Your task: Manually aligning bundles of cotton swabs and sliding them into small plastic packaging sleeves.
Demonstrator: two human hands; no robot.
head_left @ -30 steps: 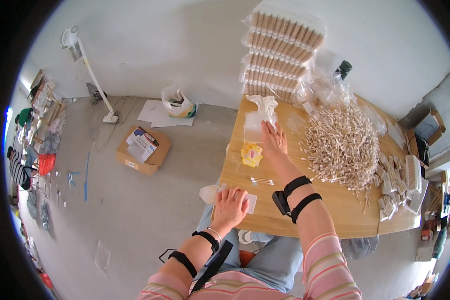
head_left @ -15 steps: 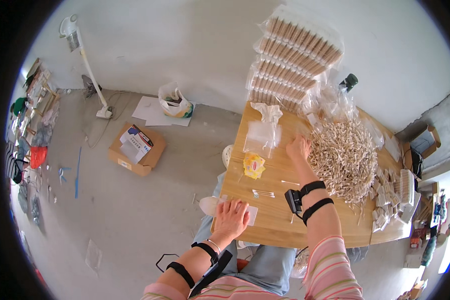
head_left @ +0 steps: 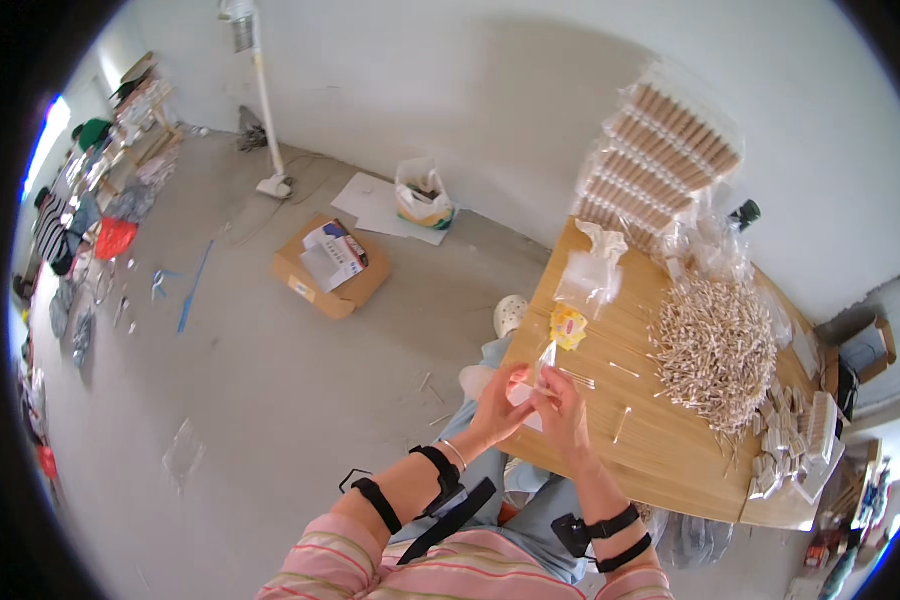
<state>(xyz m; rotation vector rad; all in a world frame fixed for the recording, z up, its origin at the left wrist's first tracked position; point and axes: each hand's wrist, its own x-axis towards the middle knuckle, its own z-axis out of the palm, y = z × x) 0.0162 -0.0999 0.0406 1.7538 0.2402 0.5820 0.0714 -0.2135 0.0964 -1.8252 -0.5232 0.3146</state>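
Observation:
My left hand [head_left: 500,405] and my right hand [head_left: 564,408] are together over the table's near left edge, fingers pinched. Between them they hold a small clear plastic bag [head_left: 548,356], its pointed end sticking up past the fingertips. Just beyond lies a yellow stack of paper labels [head_left: 568,327]. A few cotton swabs [head_left: 578,380] lie in a row right beside my right hand, and two single swabs lie farther right. Part of a white piece shows under my hands, too covered to name. Flat clear bags [head_left: 590,282] lie farther back.
A large heap of loose cotton swabs [head_left: 718,350] covers the table's right part. Bagged swab bundles [head_left: 660,160] are stacked against the wall. Small white packs [head_left: 785,440] crowd the right end. On the floor stand a cardboard box [head_left: 332,268] and a plastic bag [head_left: 425,195].
My right hand has come back from beside the swab heap to meet my left hand. Both now hold the clear bag, raised off the table. The view has swung left.

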